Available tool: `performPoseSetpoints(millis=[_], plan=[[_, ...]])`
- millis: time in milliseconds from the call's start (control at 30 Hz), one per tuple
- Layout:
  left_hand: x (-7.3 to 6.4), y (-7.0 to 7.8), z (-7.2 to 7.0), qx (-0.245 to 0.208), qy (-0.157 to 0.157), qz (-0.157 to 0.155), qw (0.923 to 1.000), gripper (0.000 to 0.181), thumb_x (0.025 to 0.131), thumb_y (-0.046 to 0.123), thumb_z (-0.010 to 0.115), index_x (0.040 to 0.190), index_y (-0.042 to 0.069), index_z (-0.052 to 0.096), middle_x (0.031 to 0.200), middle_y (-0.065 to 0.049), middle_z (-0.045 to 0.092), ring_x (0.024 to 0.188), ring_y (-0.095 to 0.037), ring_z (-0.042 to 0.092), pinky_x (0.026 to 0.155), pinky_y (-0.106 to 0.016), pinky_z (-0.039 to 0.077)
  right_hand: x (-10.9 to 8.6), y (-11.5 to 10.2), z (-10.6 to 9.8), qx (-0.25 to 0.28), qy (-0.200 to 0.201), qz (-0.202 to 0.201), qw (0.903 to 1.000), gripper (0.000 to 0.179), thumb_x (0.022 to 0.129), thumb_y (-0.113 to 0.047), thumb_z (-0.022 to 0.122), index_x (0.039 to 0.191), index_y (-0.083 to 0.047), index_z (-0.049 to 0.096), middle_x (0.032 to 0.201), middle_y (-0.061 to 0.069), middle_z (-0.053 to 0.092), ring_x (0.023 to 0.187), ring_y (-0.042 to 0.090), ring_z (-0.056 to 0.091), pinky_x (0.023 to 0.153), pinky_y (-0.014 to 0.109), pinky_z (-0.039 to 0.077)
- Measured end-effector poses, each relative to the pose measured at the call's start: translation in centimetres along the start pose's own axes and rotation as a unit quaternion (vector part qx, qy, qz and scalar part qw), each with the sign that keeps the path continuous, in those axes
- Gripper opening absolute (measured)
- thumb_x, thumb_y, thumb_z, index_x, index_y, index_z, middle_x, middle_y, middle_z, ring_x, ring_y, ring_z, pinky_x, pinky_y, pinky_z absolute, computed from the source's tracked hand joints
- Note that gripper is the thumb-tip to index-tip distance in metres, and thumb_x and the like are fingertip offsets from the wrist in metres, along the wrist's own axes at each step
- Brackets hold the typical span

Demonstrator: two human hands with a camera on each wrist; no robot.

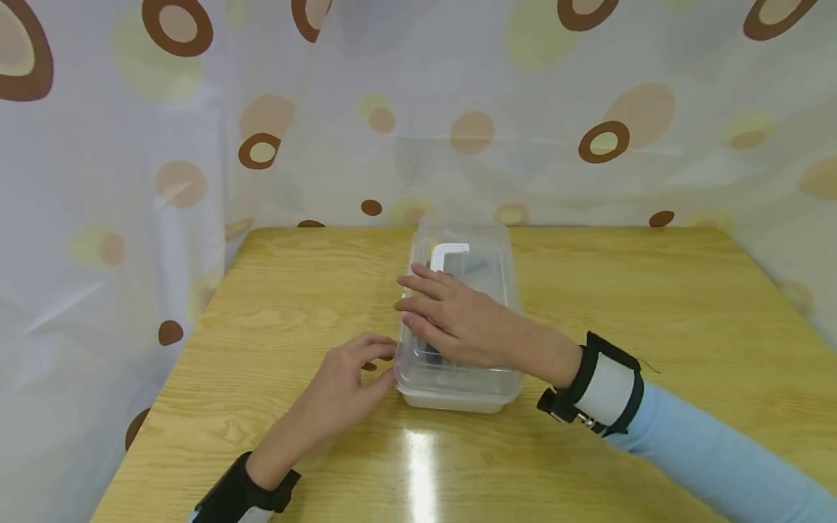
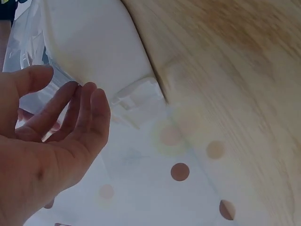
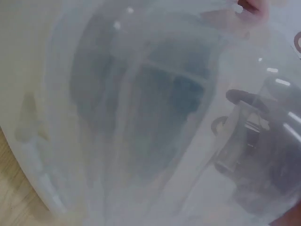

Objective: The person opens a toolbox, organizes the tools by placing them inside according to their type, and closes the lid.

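Note:
A white plastic storage box (image 1: 451,402) with a clear lid (image 1: 490,290) stands in the middle of the table. On the lid is a white handle (image 1: 447,250), and blurred dark items show through the plastic. My right hand (image 1: 467,319) rests across the lid, its fingers extended towards the left edge. At the box's left side, my left hand (image 1: 349,378) touches the lid's rim with loosely bent fingers. In the left wrist view, thumb and fingers stand apart beside the white box wall (image 2: 99,42). Cloudy lid plastic (image 3: 164,117) fills most of the right wrist view.
The box stands on a wood-grain table (image 1: 314,290). A pale curtain (image 1: 418,109) with brown and yellow spots hangs behind the table and along its sides. Both wrists wear black straps, the right one (image 1: 604,388) with a white panel.

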State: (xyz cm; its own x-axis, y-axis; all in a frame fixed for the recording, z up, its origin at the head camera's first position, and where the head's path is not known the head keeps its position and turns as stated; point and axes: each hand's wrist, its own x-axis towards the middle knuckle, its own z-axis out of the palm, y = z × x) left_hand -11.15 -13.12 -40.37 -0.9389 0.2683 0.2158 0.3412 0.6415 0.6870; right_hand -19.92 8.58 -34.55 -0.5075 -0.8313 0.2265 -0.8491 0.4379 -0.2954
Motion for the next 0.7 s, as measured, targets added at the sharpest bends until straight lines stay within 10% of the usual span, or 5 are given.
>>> performPoseSetpoints(millis=[100, 267, 533, 700], plan=[[0.2, -0.1, -0.2, -0.066, 0.005, -0.082, 0.9944, 0.021, 0.097, 0.012, 0.065, 0.117, 0.009, 0.072, 0.119, -0.005, 0.071, 0.107, -0.021, 0.072, 0.085, -0.034, 0.060, 0.1, 0.0, 0.3, -0.002, -0.029, -0.001, 0.9996, 0.043, 0.111, -0.032, 0.041, 0.142, -0.010, 0.061, 0.162, 0.014, 0.041, 0.157, 0.034, 0.025, 0.126, 0.052, 0.026], [1.3, -0.5, -0.2, -0.197, 0.014, -0.179, 0.9637, 0.037, 0.104, 0.030, 0.060, 0.132, 0.007, 0.062, 0.127, -0.012, 0.069, 0.110, -0.028, 0.072, 0.088, -0.039, 0.061, 0.1, 0.1, 0.8, -0.005, -0.048, -0.019, 0.9986, 0.046, 0.111, -0.029, 0.041, 0.146, -0.003, 0.055, 0.162, 0.019, 0.039, 0.157, 0.036, 0.024, 0.125, 0.052, 0.027], [3.2, -0.6, 0.8, -0.275, -0.075, -0.162, 0.9447, 0.068, 0.104, 0.045, 0.057, 0.161, 0.015, 0.033, 0.165, -0.010, 0.035, 0.142, -0.033, 0.051, 0.106, -0.048, 0.053, -2.1, 1.6, -0.7, 0.046, 0.044, 0.034, 0.9974, 0.037, 0.104, -0.021, 0.057, 0.137, -0.005, 0.064, 0.158, 0.018, 0.046, 0.153, 0.040, 0.033, 0.118, 0.062, 0.034], [3.8, -0.8, 0.1, -0.310, -0.125, -0.148, 0.9308, 0.065, 0.107, 0.043, 0.051, 0.162, 0.016, 0.029, 0.167, -0.007, 0.033, 0.144, -0.032, 0.049, 0.104, -0.046, 0.054, -4.2, 3.0, -1.6, 0.014, -0.007, 0.131, 0.9912, 0.045, 0.108, -0.036, 0.049, 0.149, -0.017, 0.054, 0.168, 0.015, 0.028, 0.157, 0.049, 0.013, 0.114, 0.079, 0.020]])
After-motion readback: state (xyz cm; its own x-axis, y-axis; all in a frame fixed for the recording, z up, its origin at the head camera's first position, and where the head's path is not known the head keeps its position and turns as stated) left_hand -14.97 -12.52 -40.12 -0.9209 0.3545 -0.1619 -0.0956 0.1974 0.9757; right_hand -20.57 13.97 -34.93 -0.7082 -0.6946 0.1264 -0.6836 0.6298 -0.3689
